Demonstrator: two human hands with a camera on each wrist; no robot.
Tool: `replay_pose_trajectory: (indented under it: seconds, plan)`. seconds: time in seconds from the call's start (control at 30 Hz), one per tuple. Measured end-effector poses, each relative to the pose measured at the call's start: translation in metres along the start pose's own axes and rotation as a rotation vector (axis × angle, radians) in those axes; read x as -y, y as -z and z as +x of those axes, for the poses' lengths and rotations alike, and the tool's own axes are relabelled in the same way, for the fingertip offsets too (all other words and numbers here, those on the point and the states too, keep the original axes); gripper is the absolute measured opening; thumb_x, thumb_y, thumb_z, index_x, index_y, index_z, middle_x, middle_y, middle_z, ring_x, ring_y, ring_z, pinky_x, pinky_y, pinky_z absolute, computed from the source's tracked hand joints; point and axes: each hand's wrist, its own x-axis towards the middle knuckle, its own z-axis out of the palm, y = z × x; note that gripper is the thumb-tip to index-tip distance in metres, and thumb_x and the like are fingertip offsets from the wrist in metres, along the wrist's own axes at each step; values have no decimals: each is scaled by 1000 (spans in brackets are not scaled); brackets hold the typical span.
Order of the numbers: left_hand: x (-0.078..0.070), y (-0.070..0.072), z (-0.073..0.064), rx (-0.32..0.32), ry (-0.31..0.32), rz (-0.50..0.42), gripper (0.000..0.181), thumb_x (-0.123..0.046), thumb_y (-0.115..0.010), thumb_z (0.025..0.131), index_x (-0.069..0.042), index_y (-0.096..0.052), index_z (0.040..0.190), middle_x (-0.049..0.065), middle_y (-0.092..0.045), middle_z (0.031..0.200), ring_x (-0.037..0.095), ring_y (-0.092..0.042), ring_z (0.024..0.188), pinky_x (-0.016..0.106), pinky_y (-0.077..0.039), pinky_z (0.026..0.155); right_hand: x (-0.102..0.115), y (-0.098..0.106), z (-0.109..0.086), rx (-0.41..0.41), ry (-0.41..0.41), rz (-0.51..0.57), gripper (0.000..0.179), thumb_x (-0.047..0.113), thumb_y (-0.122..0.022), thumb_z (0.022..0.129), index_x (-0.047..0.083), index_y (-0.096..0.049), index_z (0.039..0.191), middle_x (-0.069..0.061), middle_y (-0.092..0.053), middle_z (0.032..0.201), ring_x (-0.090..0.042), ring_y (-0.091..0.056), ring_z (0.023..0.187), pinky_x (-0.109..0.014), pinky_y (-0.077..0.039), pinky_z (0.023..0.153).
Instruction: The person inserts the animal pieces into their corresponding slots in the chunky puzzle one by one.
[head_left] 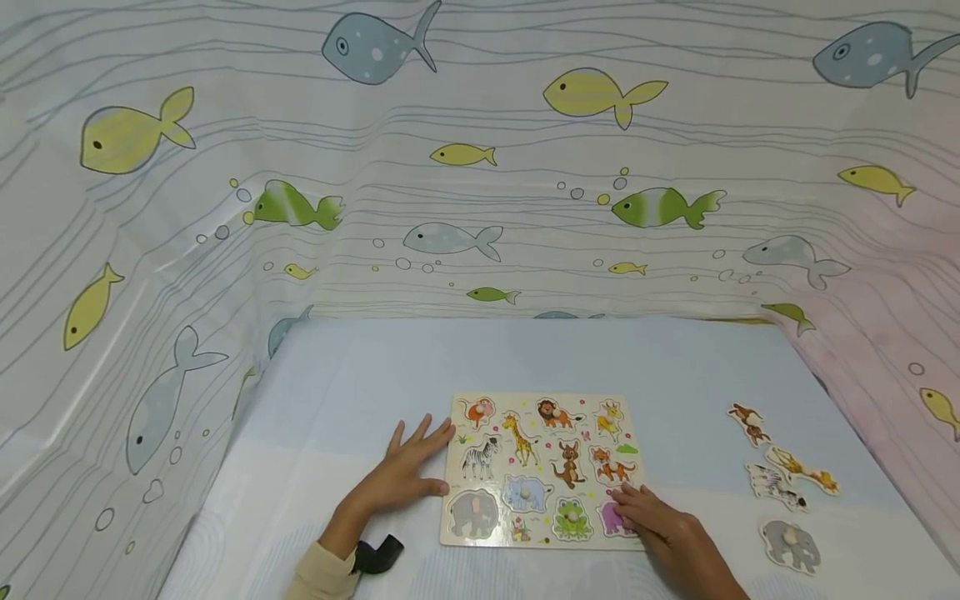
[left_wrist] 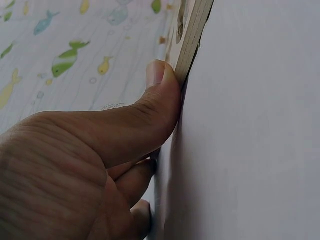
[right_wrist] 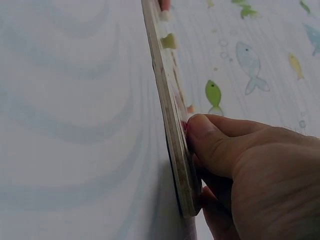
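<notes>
A wooden animal puzzle board (head_left: pixel 517 533) lies flat on the table. My left hand (head_left: pixel 403 471) rests at its left side, fingers spread and thumb (left_wrist: pixel 162 85) against the board's edge. At the lower right corner, my right hand (head_left: pixel 667 529) pinches a purple puzzle piece (head_left: pixel 611 518), partly covered by the fingers. The right wrist view shows the thumb (right_wrist: pixel 210 137) bent low over the board's face; the piece's knob is hidden. Knobbed pieces such as the frog (head_left: pixel 572 521), blue elephant (head_left: pixel 527 493) and lion (head_left: pixel 555 412) sit in the board.
Loose pieces lie right of the board: a kangaroo (head_left: pixel 748 424), a giraffe (head_left: pixel 802 469) touching or close to a zebra (head_left: pixel 776 487), and a grey elephant (head_left: pixel 791 546). A black strap-like object (head_left: pixel 378 556) is at my left wrist. Fish-patterned sheeting (head_left: pixel 525 192) surrounds the table.
</notes>
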Motion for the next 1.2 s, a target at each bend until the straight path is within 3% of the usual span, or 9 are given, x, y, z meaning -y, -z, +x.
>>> replay_pose_trajectory:
  seconds: [0.37, 0.63, 0.8, 0.87, 0.93, 1.0, 1.07, 1.13, 1.2]
  plan:
    - [0, 2, 1, 6, 14, 13, 95, -34, -81, 75, -12, -35, 155, 5, -28, 163, 36, -9, 156, 61, 15, 121, -6, -2, -1, -34, 92, -9, 50, -6, -83, 69, 15, -77, 114, -1, -73, 123, -22, -66, 118, -8, -28, 113]
    - [0, 0, 0, -5, 17, 7, 96, -34, -81, 74, -11, -35, 155, 6, -29, 163, 38, -10, 155, 61, 14, 122, 2, 0, 1, 43, 6, -37, 50, 0, -84, 73, 16, -75, 119, 2, -70, 129, -28, -64, 121, -6, -22, 112]
    - [2, -3, 0, 5, 30, 9, 96, -32, -81, 75, -12, -34, 156, 4, -28, 163, 36, -9, 156, 59, 15, 122, 0, 6, 3, -43, -36, -2, 55, 2, -84, 75, 16, -70, 126, -5, -69, 130, -4, -56, 128, -2, -27, 108]
    - [3, -4, 0, 2, 27, 11, 95, -32, -81, 75, -11, -34, 155, 4, -28, 163, 36, -10, 156, 60, 15, 122, -5, 14, 7, -92, -93, -12, 51, 1, -82, 77, 15, -70, 124, -6, -70, 128, 5, -55, 125, 2, -28, 105]
    - [4, -4, 1, -2, 23, 17, 95, -33, -82, 75, -12, -35, 155, 4, -29, 163, 36, -10, 156, 60, 14, 122, -12, 24, 11, -127, -171, -58, 45, 2, -81, 78, 13, -72, 121, -7, -73, 122, 0, -63, 118, 3, -36, 99]
    - [3, -4, 1, -6, 20, 13, 95, -33, -82, 75, -11, -35, 155, 5, -30, 163, 36, -11, 156, 60, 14, 122, -22, 36, 15, -125, -264, -89, 39, 3, -80, 81, 10, -72, 118, -10, -74, 116, -16, -70, 108, -10, -52, 91]
    - [2, -3, 0, -6, 20, 10, 96, -33, -82, 75, -11, -35, 155, 5, -30, 163, 36, -11, 156, 60, 14, 122, -33, 49, 19, -106, -337, -133, 34, 6, -79, 83, 7, -73, 117, -13, -75, 112, -30, -72, 97, -28, -60, 81]
    - [2, -2, 0, -5, 21, 7, 96, -33, -82, 75, -11, -35, 155, 5, -30, 163, 36, -11, 156, 60, 14, 122, -46, 61, 21, -100, -362, -157, 32, 5, -78, 84, 4, -72, 116, -19, -74, 110, -40, -71, 93, -47, -60, 73]
    - [1, -2, 0, -2, 18, 8, 96, -34, -82, 75, -11, -35, 155, 5, -29, 163, 37, -10, 156, 61, 14, 122, -60, 74, 24, -91, -371, -159, 31, 5, -75, 87, 2, -71, 118, -24, -72, 112, -47, -68, 98, -56, -57, 74]
